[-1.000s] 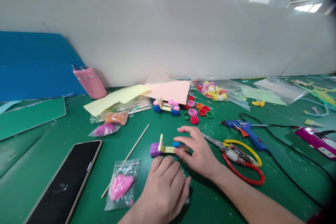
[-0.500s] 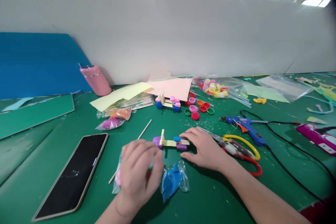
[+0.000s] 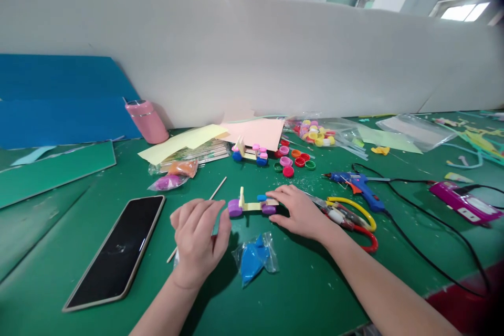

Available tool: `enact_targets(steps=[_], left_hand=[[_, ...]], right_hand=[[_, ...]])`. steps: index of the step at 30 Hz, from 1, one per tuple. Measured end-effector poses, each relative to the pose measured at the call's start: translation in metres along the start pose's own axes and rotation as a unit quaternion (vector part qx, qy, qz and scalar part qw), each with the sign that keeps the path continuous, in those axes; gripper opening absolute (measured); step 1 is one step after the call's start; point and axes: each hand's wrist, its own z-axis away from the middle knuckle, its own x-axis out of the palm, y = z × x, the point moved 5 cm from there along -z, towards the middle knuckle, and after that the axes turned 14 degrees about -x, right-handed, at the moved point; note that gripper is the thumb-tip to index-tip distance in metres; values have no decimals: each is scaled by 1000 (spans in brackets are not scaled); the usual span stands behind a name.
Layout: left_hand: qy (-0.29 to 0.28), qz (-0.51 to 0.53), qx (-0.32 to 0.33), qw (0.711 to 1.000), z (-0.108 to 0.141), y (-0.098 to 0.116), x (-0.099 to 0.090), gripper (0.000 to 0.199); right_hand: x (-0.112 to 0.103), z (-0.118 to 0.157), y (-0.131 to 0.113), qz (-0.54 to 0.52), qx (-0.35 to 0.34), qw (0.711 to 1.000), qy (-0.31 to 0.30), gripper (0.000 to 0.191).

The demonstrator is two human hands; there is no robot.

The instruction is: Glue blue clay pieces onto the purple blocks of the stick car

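A small toy car (image 3: 252,207) with a pale stick body and purple clay wheels lies on the green table, a blue clay piece on its right part. My right hand (image 3: 298,212) grips its right end between thumb and fingers. At the left purple wheel (image 3: 235,208), my left hand (image 3: 201,233) has its thumb and curled fingers apart, the tips close beside the wheel. Whether they touch it, I cannot tell. Blue clay in a clear bag (image 3: 254,259) rests between my forearms. A thin wooden stick (image 3: 219,187) is partly hidden behind my left hand.
A second toy car (image 3: 250,154) with blue wheels stands farther back, beside colored bottle caps (image 3: 288,171). To the right are pliers (image 3: 356,215), a blue glue gun (image 3: 360,187) and a purple power strip (image 3: 464,202). A phone (image 3: 118,252) and pink tumbler (image 3: 147,122) are left.
My left hand has moved up toward the car's left wheel, uncovering more of the bagged blue clay. The right hand stays at the car's right end. The camera view has shifted slightly.
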Motion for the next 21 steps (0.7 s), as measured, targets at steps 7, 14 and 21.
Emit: enact_targets(steps=[7,14,21], left_hand=[[11,-15,-22,1000,2,-7,1,25],[3,-36,-27,999,6,-11,0,26],[-7,-44,-14,999,6,-8,-2,26]], right_hand=[[-21,17,-21,-71,-4,984,160,29],[11,11,-47,-117,-76,989,48,22],[11,11,-42,-182,-29,981,52,16]])
